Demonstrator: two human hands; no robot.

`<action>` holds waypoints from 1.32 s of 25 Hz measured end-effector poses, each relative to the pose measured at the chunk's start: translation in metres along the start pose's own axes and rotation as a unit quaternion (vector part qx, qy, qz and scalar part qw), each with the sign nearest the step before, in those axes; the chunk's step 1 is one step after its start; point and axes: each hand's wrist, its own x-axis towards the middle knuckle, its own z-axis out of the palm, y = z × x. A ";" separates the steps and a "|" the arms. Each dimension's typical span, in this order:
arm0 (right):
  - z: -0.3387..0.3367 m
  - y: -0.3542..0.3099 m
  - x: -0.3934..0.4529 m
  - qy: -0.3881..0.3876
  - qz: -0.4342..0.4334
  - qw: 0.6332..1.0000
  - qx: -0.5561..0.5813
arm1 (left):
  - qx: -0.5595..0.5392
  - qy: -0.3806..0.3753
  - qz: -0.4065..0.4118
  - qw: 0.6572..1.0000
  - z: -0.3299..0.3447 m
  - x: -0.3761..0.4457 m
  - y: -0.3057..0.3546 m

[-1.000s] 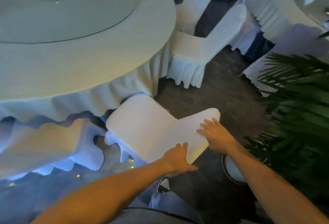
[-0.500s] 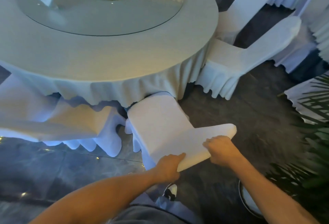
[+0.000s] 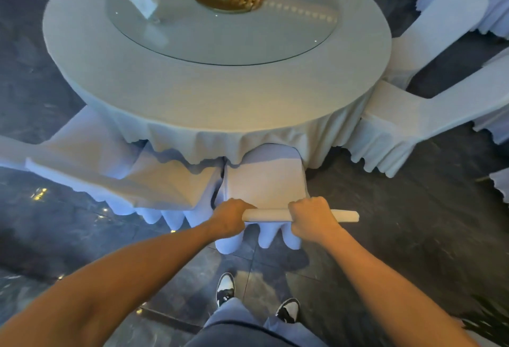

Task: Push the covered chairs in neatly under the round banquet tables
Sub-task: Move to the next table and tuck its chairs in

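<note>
Both hands clamped on the top edge of the covered chair (image 3: 265, 181) at centre frame: left hand (image 3: 230, 220) gripping the left end of the backrest rail, right hand (image 3: 311, 218) curled round it right of middle, the rail's right end poking out past the knuckles. Hands apart, roughly level. The rail's long axis runs left–right across the frame; the seat lies directly beyond the hands, toward the round banquet table (image 3: 217, 76) in the upper half. Front of the seat already sits beneath the tablecloth (image 3: 192, 140) hem; most of the seat is still exposed. Neither hand clearly nearer the table. Judgement: the push goes straight away from the body, square to the rail. A neighbouring chair (image 3: 154, 181) lies just beside, at left, its cover almost touching.
</note>
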 end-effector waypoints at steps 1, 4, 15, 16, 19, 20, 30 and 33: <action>-0.002 -0.006 0.005 -0.003 0.005 1.000 0.003 | 0.009 -0.001 0.002 1.000 -0.005 -0.001 -0.007; -0.006 -0.011 0.005 -0.009 0.033 0.999 0.014 | -0.009 -0.011 0.033 0.999 -0.010 0.003 -0.009; 0.007 -0.043 -0.006 -0.019 0.070 0.996 0.050 | 0.013 -0.031 0.064 0.997 0.007 0.000 -0.034; 0.006 -0.045 -0.006 -0.024 0.071 0.996 0.045 | 0.010 -0.029 0.067 0.997 0.007 0.000 -0.034; 0.017 -0.063 -0.018 -0.063 0.059 0.995 0.052 | 0.028 -0.043 0.067 0.996 0.025 -0.012 -0.044; 0.021 -0.070 -0.024 -0.077 0.053 0.994 0.057 | 0.028 -0.050 0.062 0.996 0.031 -0.017 -0.048; -0.037 -0.020 0.036 0.072 0.078 0.994 0.027 | 0.035 -0.029 0.084 0.995 -0.056 0.043 -0.033; -0.043 -0.002 0.049 0.065 0.086 0.994 0.022 | 0.051 -0.023 0.075 0.996 -0.075 0.059 -0.021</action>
